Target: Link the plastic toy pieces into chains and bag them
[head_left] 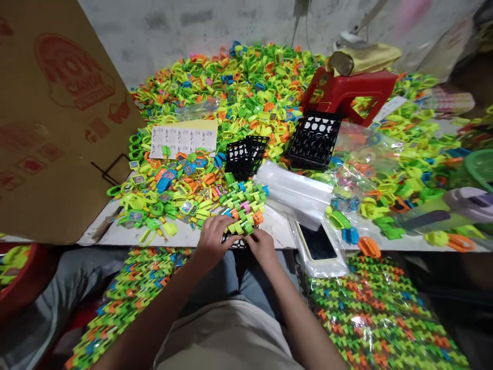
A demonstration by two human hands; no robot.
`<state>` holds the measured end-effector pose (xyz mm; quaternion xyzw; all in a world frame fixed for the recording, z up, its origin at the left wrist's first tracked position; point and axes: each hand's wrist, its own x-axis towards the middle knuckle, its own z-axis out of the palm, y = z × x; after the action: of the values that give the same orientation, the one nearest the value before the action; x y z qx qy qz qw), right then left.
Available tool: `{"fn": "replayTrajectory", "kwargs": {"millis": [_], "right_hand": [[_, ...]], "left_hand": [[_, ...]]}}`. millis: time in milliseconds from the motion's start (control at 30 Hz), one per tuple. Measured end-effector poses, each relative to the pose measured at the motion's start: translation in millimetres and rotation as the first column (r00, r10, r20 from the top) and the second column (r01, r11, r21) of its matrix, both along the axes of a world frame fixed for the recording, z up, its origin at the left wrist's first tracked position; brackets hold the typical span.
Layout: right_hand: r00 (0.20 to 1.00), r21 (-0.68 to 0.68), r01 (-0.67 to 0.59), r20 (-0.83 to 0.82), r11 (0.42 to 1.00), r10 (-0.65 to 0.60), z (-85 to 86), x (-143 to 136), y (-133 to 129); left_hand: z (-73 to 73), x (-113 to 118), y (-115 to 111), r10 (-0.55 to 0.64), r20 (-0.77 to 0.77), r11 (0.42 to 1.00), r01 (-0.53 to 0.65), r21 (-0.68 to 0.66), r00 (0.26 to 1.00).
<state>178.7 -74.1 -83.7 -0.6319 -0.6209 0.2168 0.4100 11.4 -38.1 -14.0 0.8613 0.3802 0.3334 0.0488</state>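
"Hands, near centre: what is their state?"

"Left hand (211,240) and right hand (263,247) lie just apart, fingers bent inward at the near end of a block of toy watches (245,203). Whether either is closed on a single piece cannot be told, as the fingertips are partly hidden."

"And the block itself?"

"It sits at the near edge of the white surface (281,229), its watches in close rows, mostly green and yellow, with some pink, orange and blue. A dark lattice (238,243) shows between the hands."

"What lies beyond?"

"Two black trays (246,155) lean together just past the block; a stack of black trays (315,137) stands farther to the right. Between these and the near edge lies clear plastic film (295,186), with a phone (318,241) near it, at right."

"The far and outer parts?"

"A heap of loose watches (246,85) spreads toward the wall (231,23). At left, a printed label sheet (184,141) rests against it, beside a cardboard box (57,169); at far right, a red stool (356,87) stands among the watches."
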Motion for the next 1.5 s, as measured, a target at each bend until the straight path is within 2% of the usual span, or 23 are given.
{"fn": "replayTrajectory", "kwargs": {"millis": [200,367,533,667,767,833,900,1000,1100,1200,1333,1400,1500], "right_hand": [[1.000,-0.007,0.029,-0.011,1.000,-0.029,4.4,-4.1,-0.2],[0.998,-0.017,0.061,-0.001,0.998,-0.061,7.7,-7.0,0.0],[0.998,-0.019,0.056,0.019,0.998,-0.056,9.7,-5.6,0.7],[0.999,-0.013,0.046,0.019,0.999,-0.045,9.7,-4.5,1.3],[0.999,-0.007,0.049,0.011,0.999,-0.049,7.6,-4.4,1.6],[0.998,-0.006,0.055,0.005,0.998,-0.055,6.3,-4.5,1.5],[0.998,-0.007,0.060,0.000,0.998,-0.060,5.7,-4.5,1.1],[0.998,0.001,0.066,0.006,0.998,-0.066,5.6,-4.1,0.3],[0.998,0.010,0.067,0.017,0.998,-0.067,5.1,-4.2,-0.1],[0.997,0.004,0.070,0.019,0.998,-0.070,4.4,-5.8,0.5],[0.998,-0.008,0.064,0.008,0.998,-0.064,4.9,-6.5,-1.2],[0.998,-0.027,0.058,-0.028,0.998,-0.059,7.1,-4.2,-7.2],[0.984,-0.026,0.114,-0.136,0.993,-0.116,16.7,-1.1,-25.9]], "left_hand": [[0.9,-4.3,3.8,0.044,-0.052,0.999,-0.044,0.007,0.998],[1.0,1.4,1.7,0.106,-0.089,0.994,-0.107,-0.005,0.990],[-1.0,6.4,-4.6,0.161,-0.037,0.986,-0.162,-0.042,0.986],[-3.2,-9.1,-7.3,0.145,0.084,0.987,-0.137,-0.085,0.986],[-13.7,-36.2,-4.3,0.263,0.125,0.963,-0.252,-0.096,0.957],[-25.2,-57.1,0.6,0.393,0.075,0.918,-0.387,-0.092,0.916],[-37.5,-74.6,6.7,0.463,-0.014,0.883,-0.462,-0.085,0.886],[-51.5,-86.0,15.9,0.444,-0.170,0.886,-0.460,-0.065,0.880],[-55.2,-81.7,24.2,0.401,-0.276,0.903,-0.427,-0.041,0.874],[-47.8,-75.2,31.4,0.331,-0.274,0.929,-0.363,-0.074,0.903],[-20.0,-76.3,29.7,0.193,-0.097,0.950,-0.210,-0.231,0.976],[-0.7,-78.9,20.0,0.192,0.009,0.913,-0.175,-0.368,0.981],[23.9,-78.7,-3.9,0.259,0.132,0.790,-0.131,-0.599,0.957]]}}
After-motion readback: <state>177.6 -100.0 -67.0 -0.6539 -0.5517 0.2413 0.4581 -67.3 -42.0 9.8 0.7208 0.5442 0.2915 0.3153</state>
